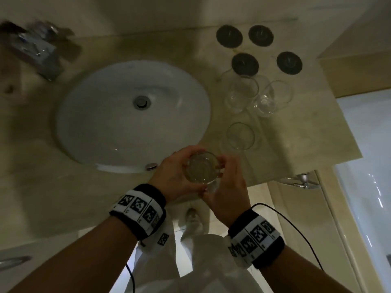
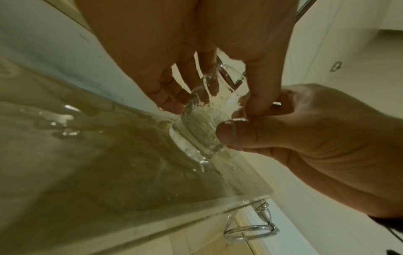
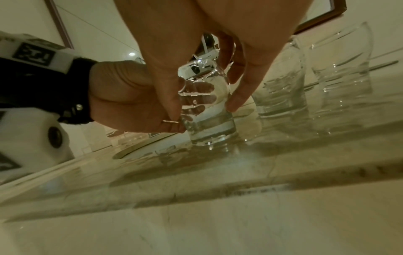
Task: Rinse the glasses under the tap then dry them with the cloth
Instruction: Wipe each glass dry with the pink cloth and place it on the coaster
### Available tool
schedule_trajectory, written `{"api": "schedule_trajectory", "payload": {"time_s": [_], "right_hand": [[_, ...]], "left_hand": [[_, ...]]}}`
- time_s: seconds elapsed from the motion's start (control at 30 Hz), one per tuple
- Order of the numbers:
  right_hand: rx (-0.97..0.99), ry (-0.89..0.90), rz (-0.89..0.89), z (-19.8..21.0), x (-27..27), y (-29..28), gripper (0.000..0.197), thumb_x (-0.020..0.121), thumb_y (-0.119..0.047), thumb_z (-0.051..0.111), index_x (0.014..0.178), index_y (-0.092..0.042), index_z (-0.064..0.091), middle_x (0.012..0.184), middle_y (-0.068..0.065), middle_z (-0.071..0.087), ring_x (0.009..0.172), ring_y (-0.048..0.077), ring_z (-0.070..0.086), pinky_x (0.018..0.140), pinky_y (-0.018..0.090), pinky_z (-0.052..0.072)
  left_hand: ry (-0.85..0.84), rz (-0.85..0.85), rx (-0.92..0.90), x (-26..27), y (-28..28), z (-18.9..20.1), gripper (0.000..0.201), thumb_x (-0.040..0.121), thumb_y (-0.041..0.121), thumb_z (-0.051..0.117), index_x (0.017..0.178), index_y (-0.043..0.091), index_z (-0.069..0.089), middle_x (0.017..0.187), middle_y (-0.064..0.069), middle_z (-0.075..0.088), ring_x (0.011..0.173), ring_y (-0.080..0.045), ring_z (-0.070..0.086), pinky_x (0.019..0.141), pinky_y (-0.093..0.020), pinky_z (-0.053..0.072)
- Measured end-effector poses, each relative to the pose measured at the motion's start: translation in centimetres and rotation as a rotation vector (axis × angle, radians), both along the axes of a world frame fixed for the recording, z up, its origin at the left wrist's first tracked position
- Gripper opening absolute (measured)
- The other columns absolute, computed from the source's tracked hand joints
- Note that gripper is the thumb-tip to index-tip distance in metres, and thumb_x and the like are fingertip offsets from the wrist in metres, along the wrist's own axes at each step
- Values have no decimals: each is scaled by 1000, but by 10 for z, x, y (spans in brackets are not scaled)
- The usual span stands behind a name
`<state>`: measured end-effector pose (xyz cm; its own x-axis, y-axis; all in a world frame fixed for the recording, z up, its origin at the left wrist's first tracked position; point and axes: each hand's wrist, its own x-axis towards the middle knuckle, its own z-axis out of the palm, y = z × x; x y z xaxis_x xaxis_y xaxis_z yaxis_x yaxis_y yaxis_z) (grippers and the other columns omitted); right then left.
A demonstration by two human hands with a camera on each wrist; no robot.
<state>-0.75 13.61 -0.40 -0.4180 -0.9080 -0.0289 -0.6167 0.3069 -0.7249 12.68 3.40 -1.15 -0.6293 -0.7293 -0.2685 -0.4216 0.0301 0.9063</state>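
Observation:
A clear, wet glass (image 1: 200, 168) is upright at the counter's front edge, just right of the white sink (image 1: 88, 123); in the right wrist view its base (image 3: 210, 138) seems to meet the stone. My left hand (image 1: 177, 172) grips it from the left, fingers (image 2: 167, 101) curled round its wall. My right hand (image 1: 227, 180) grips it from the right, thumb (image 2: 231, 132) pressed on the side. Three empty glasses (image 1: 241, 92) stand clustered behind, and one glass (image 1: 240, 136) stands nearer. The tap (image 1: 42, 53) is far left, blurred. White fabric (image 1: 211, 263) shows below the counter; I cannot tell if it is the cloth.
Several black round coasters (image 1: 229, 35) lie at the back right of the beige stone counter (image 1: 306, 132). A chrome towel ring (image 1: 300, 180) hangs under the counter's right front edge. A white bathtub (image 1: 366, 166) is to the right. Water drops lie on the counter (image 2: 65, 119).

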Motion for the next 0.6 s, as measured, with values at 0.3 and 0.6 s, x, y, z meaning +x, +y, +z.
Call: {"api": "schedule_trajectory", "payload": {"time_s": [0.3,0.6], "right_hand": [[142,133,159,65,8,-14,90,60,-19,87,137,-13,41,131,6,42,119,24,45,100,35,42],[-63,118,410,128,131,-148,52,77,-36,82,118,-16,59,116,2,58,98,24,59,81,33,46]], "left_hand": [[120,262,167,27,-13,38,92,65,30,92,144,31,45,143,15,51,130,-2,49,104,-27,46],[375,713,19,149,-91,116,37,79,27,70,115,18,67,114,-5,72,101,-7,68,82,-19,51]]}}
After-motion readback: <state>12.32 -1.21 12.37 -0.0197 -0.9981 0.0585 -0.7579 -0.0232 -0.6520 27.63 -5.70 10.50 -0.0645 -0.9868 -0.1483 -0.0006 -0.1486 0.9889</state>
